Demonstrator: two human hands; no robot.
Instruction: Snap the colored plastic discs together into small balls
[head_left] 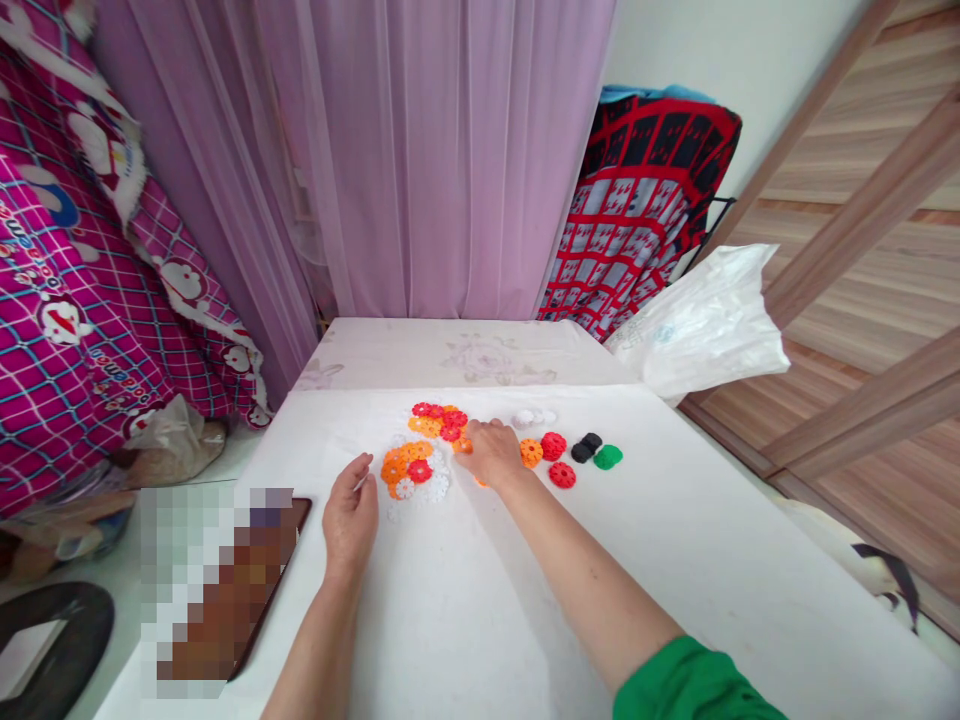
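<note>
1. The right hand (493, 455) reaches down to an orange disc (463, 446), fingertips at it; from here I can't tell whether they've pinched it or just rest there.
2. The left hand (351, 510) is released, thumb and fingers loosely apart, just beside the left cluster.
3. That left cluster (407, 464) has notched orange, red and white discs overlapping, mostly lying flat. The upper cluster (441, 418), red and orange, sits just beyond it, the orange disc at its near right side.
4. To the right of the right hand come another orange disc (531, 453), red discs (562, 474), black discs (582, 452) and green discs (608, 457), in a loose row running across the table. Pale discs (535, 417) lie beyond it.
5. The discs look round, so I see no single pointing end or long axis; part of the one at the fingertips is hidden.
6. White tabletop (450, 600) stretches between the forearms and out to the right, giving room to slide nearer or rightward. A pixelated, dark-edged slab (240, 590) slants along the left edge.
7. At the far side is a floral surface (480, 355), with a white bag (705, 320) at its right corner and a purple curtain (442, 150) behind.
</note>
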